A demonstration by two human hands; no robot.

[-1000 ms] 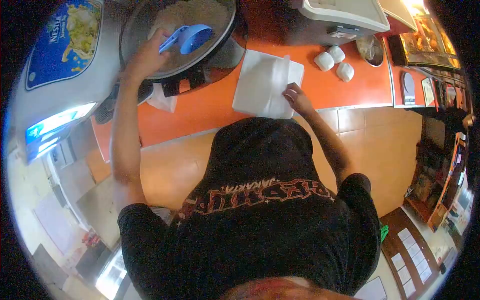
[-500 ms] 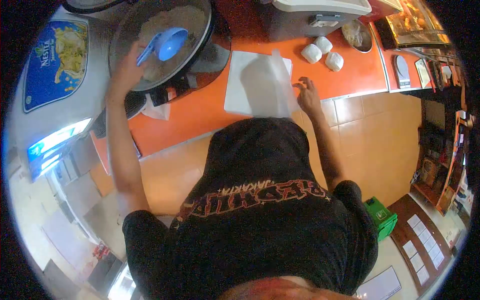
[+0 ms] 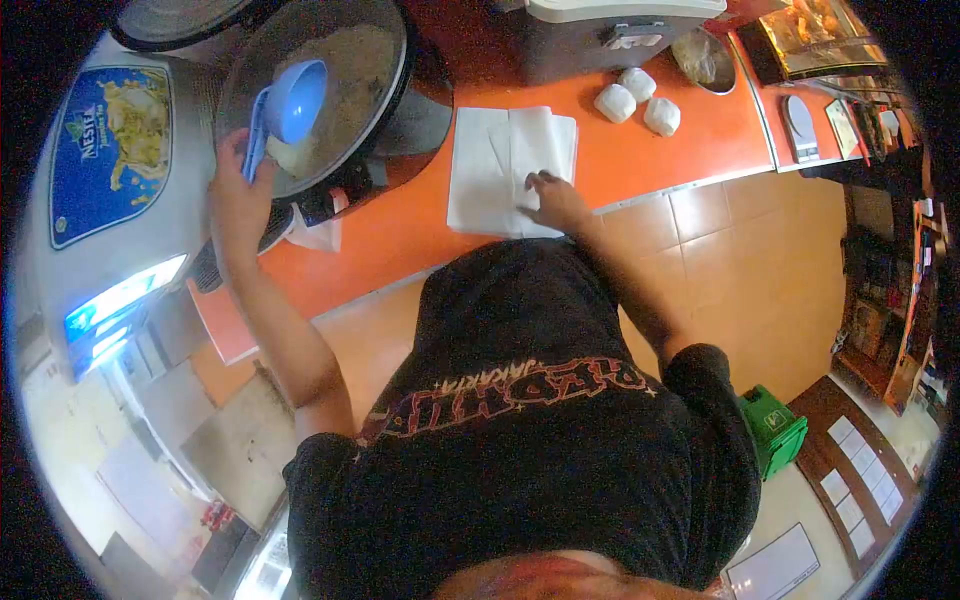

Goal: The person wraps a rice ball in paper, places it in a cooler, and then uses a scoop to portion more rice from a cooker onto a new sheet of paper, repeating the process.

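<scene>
At the left, my left hand (image 3: pixel 243 195) is wrapped round the handle of a blue scoop (image 3: pixel 298 102). The scoop's bowl is over a large round pot (image 3: pixel 395 100) with pale food inside, probably rice. My right hand (image 3: pixel 552 203) rests on a stack of white paper sheets (image 3: pixel 480 190), fingers bent and spread at a sheet folded over near the stack's middle. Whether the fingertips pinch the paper is not clear. The stack lies on the orange counter (image 3: pixel 400 230) in front of my body.
Three white wrapped bundles (image 3: pixel 614 103) sit right of the paper. Behind are a grey cooler box (image 3: pixel 600 50) and a metal bowl (image 3: pixel 705 62). A small scale (image 3: pixel 799 128) stands farther right. Some white tissue (image 3: pixel 318 234) lies beside the pot.
My right hand has moved left from beside the stack onto the paper, and the raised sheet now lies folded over. My left hand has drawn the scoop left and slightly toward me.
</scene>
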